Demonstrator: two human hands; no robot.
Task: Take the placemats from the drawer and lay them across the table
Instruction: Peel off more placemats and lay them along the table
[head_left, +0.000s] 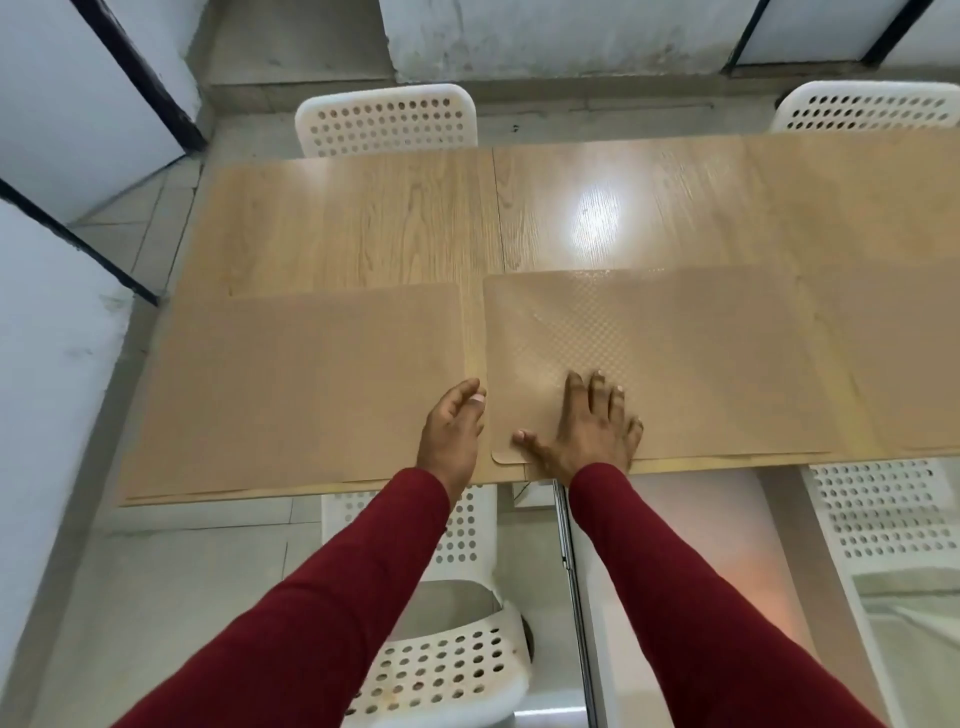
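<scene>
Pressing right hand flat, fingers spread, on placemat; left hand open, empty.

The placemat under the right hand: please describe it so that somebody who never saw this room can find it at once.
Start at the long wooden table and follow its near edge. The placemat lies in the middle of three tan mats there, right of the table's seam, with the right hand flat on its near-left corner. Only this mat shows a shiny checkered texture.

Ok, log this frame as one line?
stage: laying | left hand: on left tan rectangular placemat edge | right hand: flat on middle tan textured placemat | surface: light wooden table
</scene>
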